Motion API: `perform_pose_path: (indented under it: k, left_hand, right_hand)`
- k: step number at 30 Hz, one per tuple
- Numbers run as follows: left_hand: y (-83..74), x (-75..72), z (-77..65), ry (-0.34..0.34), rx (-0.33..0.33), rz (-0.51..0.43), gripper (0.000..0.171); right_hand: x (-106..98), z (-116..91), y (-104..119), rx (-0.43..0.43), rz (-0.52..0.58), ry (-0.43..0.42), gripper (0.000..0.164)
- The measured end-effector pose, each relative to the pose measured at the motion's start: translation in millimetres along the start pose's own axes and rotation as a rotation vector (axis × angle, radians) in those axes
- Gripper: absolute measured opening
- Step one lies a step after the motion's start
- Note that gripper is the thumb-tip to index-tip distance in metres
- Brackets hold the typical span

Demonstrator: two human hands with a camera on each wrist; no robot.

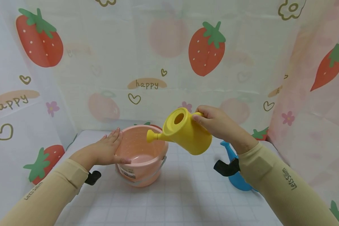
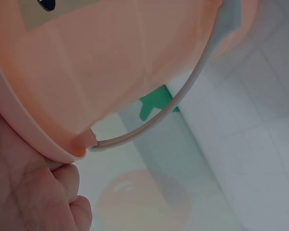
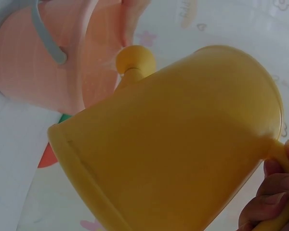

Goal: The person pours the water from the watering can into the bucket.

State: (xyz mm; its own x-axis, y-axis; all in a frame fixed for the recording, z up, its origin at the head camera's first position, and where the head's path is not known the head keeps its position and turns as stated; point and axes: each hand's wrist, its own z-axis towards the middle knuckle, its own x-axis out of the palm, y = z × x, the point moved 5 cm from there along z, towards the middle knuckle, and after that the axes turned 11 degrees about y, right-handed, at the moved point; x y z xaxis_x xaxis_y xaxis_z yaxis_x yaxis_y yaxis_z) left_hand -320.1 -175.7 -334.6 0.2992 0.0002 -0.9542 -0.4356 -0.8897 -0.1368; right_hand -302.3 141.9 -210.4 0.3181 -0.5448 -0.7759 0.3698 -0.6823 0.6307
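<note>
A peach-pink bucket (image 1: 147, 180) stands upright, its grey handle (image 1: 145, 180) hanging down at the front. My left hand (image 1: 105, 149) rests against the bucket's left rim, with fingers spread and thumb lying along the near edge. To the right, my right hand (image 1: 214, 121) grips the handle of a yellow watering can (image 1: 190, 135). The can is raised and tilted, its spout (image 1: 153, 136) pointing left over the bucket's mouth. In the right wrist view, curled fingers (image 3: 267, 202) hold the can's handle.
A blue watering can (image 1: 240, 182) stands on the table, partly hidden behind my right forearm. The table (image 1: 183, 194) has a pale checked cover. Strawberry-printed cloth (image 1: 166, 56) hangs behind and at both sides.
</note>
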Motion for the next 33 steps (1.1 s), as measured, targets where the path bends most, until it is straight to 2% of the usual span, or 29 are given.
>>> perform_pose_path:
  k: [33]
  left_hand:
    - [0.1, 0.6, 0.9, -0.002, 0.002, 0.009, 0.117]
  right_hand:
    - [1.1, 2.0, 0.2, 0.021, -0.001, -0.003, 0.026]
